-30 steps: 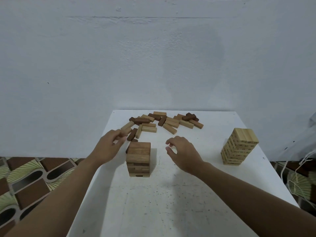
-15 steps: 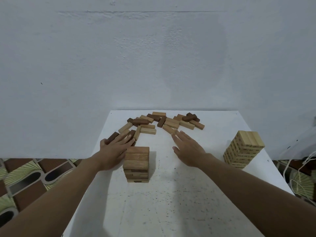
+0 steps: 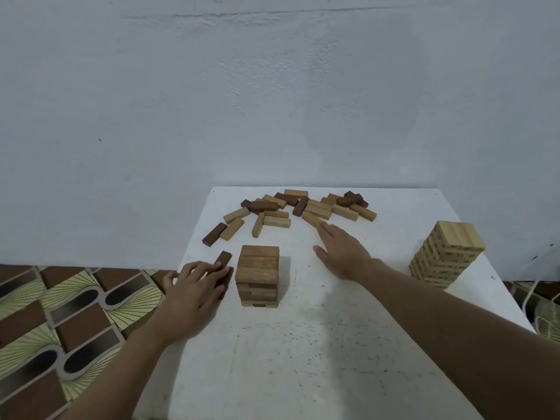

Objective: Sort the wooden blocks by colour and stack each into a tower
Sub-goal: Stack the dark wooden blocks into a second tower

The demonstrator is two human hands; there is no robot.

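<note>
We see our left grip (image 3: 197, 286) near the left edge of the white surface (image 3: 303, 344). Its fingers curl round a dark block (image 3: 223, 258), just beside the brown tower (image 3: 259, 275). Perhaps a second dark piece lies under the fingers, but the view there is not clear. Our right grip (image 3: 342, 253) is flat with straight fingers, which touch a pale block (image 3: 312, 219) at the near side of the loose pile (image 3: 303, 207). The pale tower (image 3: 447, 256) stands at the right, well apart.
</note>
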